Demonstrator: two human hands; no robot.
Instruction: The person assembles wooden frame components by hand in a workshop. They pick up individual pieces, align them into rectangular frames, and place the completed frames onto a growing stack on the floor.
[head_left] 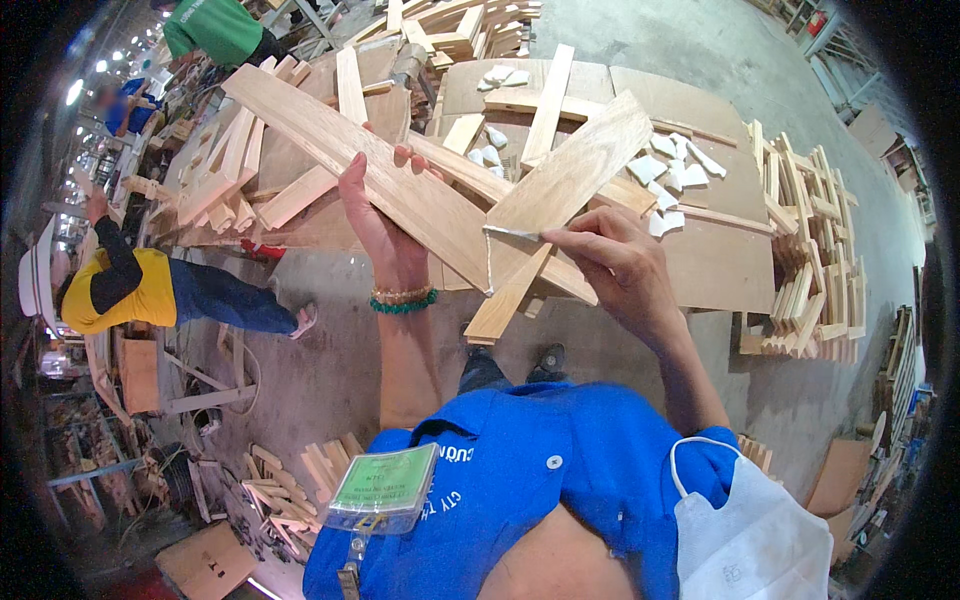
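Head view: left hand (375, 225), diagonal plank (360, 160).

Blue buttoned shirt (560, 470), beaded bracelets (403, 298) (2, gold and green), badge (383, 488)

A grey concrete floor (330, 350) fills the middle of the view and runs up to 1 o'clock. A low plywood worktable (720, 250) strewn with wood strips and white scraps (675, 175) sits toward 12 o'clock. Stacked wooden frames (815, 260) stand at 3 o'clock. At 9 o'clock a person in a yellow shirt (135, 290) bends over; another in green (215, 28) is at 11 o'clock. Bright lamps (75, 92) glow at 10 o'clock. Offcuts (300, 480) litter the floor at 7 o'clock.
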